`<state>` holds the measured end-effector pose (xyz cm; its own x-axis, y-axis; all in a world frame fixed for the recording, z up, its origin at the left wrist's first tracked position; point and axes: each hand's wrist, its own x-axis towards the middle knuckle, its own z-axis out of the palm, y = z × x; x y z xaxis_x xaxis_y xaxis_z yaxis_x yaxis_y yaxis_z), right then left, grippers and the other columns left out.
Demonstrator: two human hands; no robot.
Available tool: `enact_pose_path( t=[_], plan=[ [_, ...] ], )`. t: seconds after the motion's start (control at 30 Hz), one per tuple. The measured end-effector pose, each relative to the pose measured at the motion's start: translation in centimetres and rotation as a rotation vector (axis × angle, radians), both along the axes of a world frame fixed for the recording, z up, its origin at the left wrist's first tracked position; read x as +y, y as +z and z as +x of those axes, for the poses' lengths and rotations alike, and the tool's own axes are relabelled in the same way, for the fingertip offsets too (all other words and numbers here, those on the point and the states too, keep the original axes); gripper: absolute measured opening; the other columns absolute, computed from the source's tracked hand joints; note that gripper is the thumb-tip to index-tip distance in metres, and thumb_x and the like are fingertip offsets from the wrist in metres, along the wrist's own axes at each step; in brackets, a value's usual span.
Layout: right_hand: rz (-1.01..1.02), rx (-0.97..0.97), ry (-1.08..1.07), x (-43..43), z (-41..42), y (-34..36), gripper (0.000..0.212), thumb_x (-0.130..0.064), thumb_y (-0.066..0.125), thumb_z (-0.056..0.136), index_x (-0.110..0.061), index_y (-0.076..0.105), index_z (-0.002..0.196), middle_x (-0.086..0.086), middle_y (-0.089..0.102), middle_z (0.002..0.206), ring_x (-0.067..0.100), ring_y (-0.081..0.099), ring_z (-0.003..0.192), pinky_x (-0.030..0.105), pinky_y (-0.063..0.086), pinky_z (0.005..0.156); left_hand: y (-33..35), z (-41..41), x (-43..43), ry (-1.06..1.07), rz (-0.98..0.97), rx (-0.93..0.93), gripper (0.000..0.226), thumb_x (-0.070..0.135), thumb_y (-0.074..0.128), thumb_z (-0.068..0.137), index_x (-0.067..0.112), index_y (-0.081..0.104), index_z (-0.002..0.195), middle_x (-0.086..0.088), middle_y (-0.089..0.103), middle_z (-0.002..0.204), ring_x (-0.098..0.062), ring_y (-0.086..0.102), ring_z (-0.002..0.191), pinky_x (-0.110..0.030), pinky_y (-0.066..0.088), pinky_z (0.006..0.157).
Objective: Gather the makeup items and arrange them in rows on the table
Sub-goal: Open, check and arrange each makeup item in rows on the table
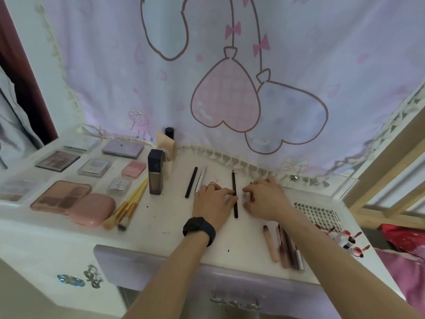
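At mid-surface (164,216), between the two hands: noted left hand (212,200) palm down, grip nearly closed, thumb and forefinger pinching black pencil (234,187) at mid-shaft. Lying flat, tip pointing away toward the hem of the curtain (230,88), near end showing just past the fingertips. Observed right hand (268,198) just beside, on the pencil's other side, grip curled round a small dark-red item (252,199); kind not identifiable. Both wrists low, forearms reaching in from the near edge and converging on the pencil; black watch (199,228) on the left wrist, ring (212,185) on a left finger. Judged step in hand: squaring the pencil into a row with black liner (191,182) and silver pen (200,179), laid side by side just left of the left hand. Next move calls for shifting the pencil leftward, keeping it parallel to those two with even spacing, then setting the dark-red item alongside. Farther left: foundation bottle (156,178) upright, brushes (130,207) bundled at a slant, palettes (61,198) and pink compact (93,209) set out in rows. Near the right forearm: lip tubes (285,245) bunched loosely, not yet aligned with the far row; lash tray (315,212) beyond. Estimated well along, right side outstanding.
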<state>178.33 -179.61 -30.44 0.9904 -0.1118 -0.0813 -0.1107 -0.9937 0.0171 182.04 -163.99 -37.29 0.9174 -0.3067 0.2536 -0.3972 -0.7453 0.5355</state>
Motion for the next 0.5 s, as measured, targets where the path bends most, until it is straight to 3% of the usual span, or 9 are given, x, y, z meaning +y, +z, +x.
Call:
enact_pose_path(
  t=[0.27,0.4,0.5],
  plan=[
    [0.068,-0.032,-0.001,-0.15,-0.44,-0.08,0.05,-0.04,0.055,0.09,-0.033,0.055,0.139,-0.005,0.054,0.136,0.027,0.032,0.131,0.04,0.031,0.104,0.15,-0.12,-0.29,0.003,0.056,-0.022,0.036,0.06,0.044,0.096,0.044,0.066,0.12,0.004,0.057,0.117,-0.019,0.051,0.106,-0.036,0.043,0.094],
    [0.07,-0.047,0.011,0.24,-0.49,-0.12,0.036,-0.042,0.049,0.093,-0.033,0.064,0.125,-0.005,0.058,0.124,0.028,0.036,0.128,0.042,0.034,0.101,0.12,-0.34,-0.53,-0.001,0.101,-0.033,0.037,0.057,0.04,0.097,0.047,0.063,0.123,0.005,0.052,0.117,-0.019,0.049,0.105,-0.036,0.04,0.096],
    [0.067,-0.052,0.027,0.36,-0.52,-0.08,0.036,-0.041,0.045,0.098,-0.037,0.063,0.129,-0.006,0.06,0.126,0.025,0.036,0.127,0.041,0.033,0.101,0.05,-0.36,-0.56,-0.003,0.116,-0.044,0.037,0.057,0.038,0.097,0.047,0.062,0.123,0.005,0.051,0.115,-0.019,0.048,0.103,-0.036,0.04,0.095]
  ],
)
